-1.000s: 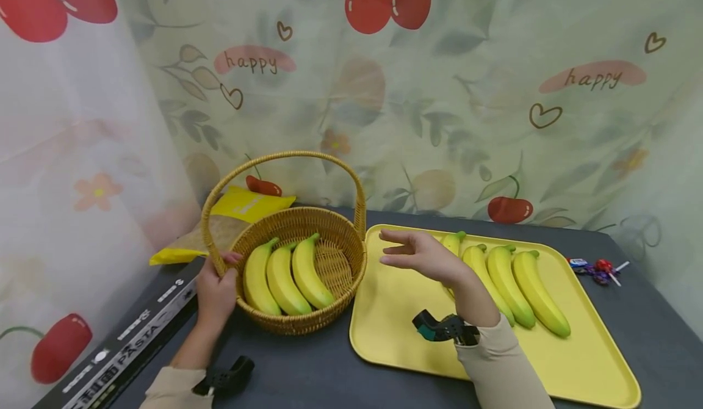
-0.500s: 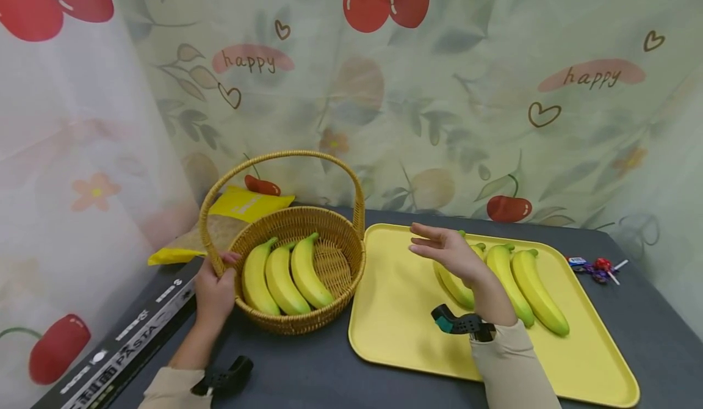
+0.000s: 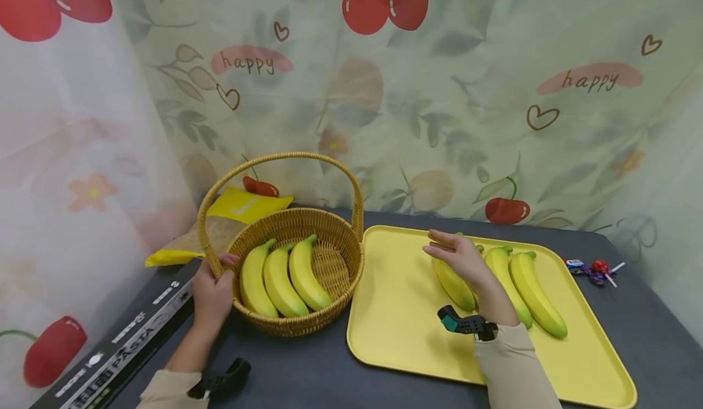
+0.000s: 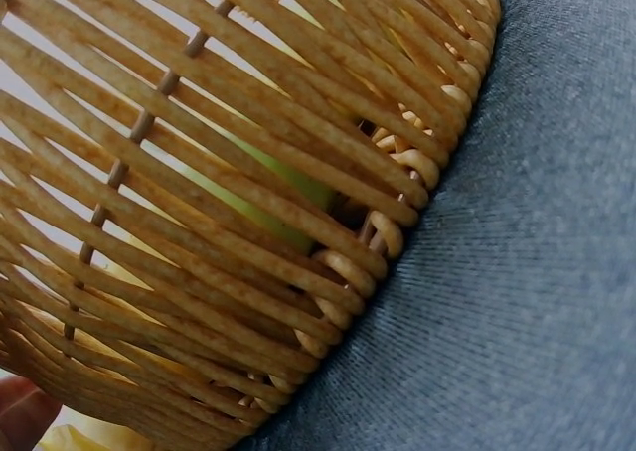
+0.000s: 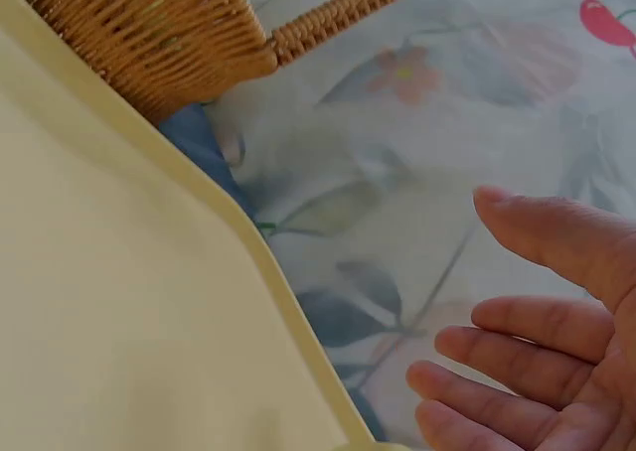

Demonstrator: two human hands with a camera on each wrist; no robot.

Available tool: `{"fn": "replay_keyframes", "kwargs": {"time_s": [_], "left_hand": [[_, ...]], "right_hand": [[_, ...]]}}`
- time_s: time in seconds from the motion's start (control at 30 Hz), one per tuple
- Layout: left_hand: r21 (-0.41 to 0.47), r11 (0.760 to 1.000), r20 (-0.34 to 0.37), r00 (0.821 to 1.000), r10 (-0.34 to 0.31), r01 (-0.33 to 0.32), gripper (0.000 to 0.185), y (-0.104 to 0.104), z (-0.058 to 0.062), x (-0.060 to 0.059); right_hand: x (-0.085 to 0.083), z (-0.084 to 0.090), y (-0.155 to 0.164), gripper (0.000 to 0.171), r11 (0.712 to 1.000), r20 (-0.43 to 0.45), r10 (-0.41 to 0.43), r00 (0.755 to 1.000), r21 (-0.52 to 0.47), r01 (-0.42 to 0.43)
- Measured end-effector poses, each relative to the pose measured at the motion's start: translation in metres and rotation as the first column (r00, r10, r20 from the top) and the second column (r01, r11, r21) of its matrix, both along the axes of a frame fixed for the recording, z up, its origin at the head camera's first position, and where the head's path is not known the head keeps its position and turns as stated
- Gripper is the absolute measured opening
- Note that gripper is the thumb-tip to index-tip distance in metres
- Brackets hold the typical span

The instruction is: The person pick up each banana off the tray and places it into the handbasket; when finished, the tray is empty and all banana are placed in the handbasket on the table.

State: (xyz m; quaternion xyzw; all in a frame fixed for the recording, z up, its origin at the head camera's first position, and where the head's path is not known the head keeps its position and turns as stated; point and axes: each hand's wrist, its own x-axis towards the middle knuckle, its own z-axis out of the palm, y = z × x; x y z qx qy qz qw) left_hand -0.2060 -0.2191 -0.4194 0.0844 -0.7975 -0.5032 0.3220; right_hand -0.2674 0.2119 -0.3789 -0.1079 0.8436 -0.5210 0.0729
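Note:
My left hand (image 3: pixel 211 296) grips the wicker basket (image 3: pixel 342 262) at its left rim, where the arched handle (image 3: pixel 299 154) joins. Three bananas (image 3: pixel 282 281) lie side by side in the basket. Its woven side (image 4: pixel 229 203) fills much of the left wrist view, with a fingertip (image 4: pixel 25 411) at the lower left corner. On the right, my right hand (image 3: pixel 467 265) hovers over the yellow tray (image 3: pixel 395 299), fingers extended and holding nothing. Several bananas (image 3: pixel 540 293) lie on that tray; the hand and forearm partly hide the left ones. Spread fingers (image 5: pixel 527 362) show in the right wrist view.
Behind the basket lies a yellow and brown packet (image 3: pixel 247 207). A long black box marked PASTA (image 3: pixel 132 342) runs along the left edge. Wrapped lollipops (image 3: pixel 598 268) sit right of the tray on the dark table (image 3: pixel 296 372). A printed curtain (image 3: pixel 412 110) closes off the back.
My right hand has moved right across the tray, from its left part to above the leftmost bananas there. The left hand keeps its grip and the basket stays in place.

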Motion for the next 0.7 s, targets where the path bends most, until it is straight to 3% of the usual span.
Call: {"fn": "replay_keyframes", "kwargs": {"time_s": [0.17, 0.43, 0.7], "left_hand": [[0.001, 1.000, -0.009, 1.000, -0.005, 0.005, 0.009, 0.000, 0.000, 0.000], [0.011, 1.000, -0.011, 1.000, -0.011, 0.011, 0.010, -0.001, 0.000, 0.000], [0.013, 1.000, -0.005, 1.000, -0.015, 0.015, 0.010, 0.000, 0.000, 0.001]], "right_hand": [[-0.001, -0.005, 0.004, 0.067, 0.999, -0.004, -0.043, 0.999, -0.016, 0.043], [-0.005, -0.012, 0.001, 0.062, 0.989, -0.041, -0.126, 0.991, 0.071, 0.129], [-0.007, -0.022, 0.001, 0.058, 0.984, -0.053, -0.178, 0.983, 0.022, 0.179]]}}
